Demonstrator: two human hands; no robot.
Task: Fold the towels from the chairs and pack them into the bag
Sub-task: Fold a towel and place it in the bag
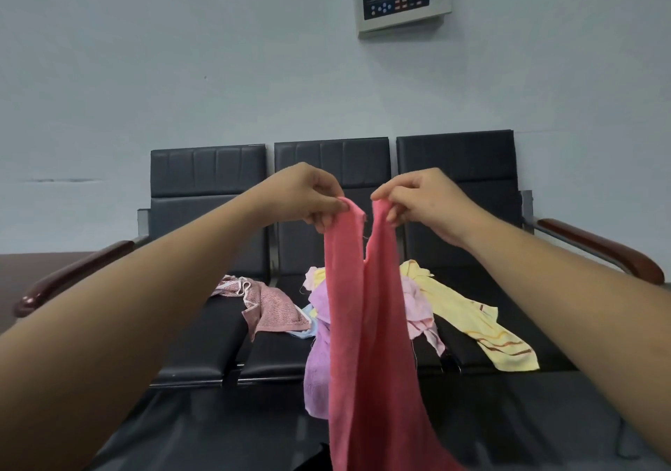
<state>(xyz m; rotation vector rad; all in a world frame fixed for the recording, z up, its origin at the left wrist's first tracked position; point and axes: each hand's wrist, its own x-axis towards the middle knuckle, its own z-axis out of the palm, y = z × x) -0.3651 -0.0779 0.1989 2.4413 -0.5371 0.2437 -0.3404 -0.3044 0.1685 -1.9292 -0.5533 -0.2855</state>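
Two grips hold one pink towel (363, 325) up: left grip (308, 194) pinches its left top corner, right grip (425, 198) pinches the right, cloth hanging between. Behind it, on black chairs (207, 180), lie a patterned towel (276, 311), purple towel (317, 372) and yellow towel (472, 318).

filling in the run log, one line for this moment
left hand: pinches pink towel corner | right hand: pinches other corner | loose towels on chairs

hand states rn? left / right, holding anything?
Left hand: closed, pinching one top corner of the coral-pink towel.
Right hand: closed, pinching the other top corner of the same towel.
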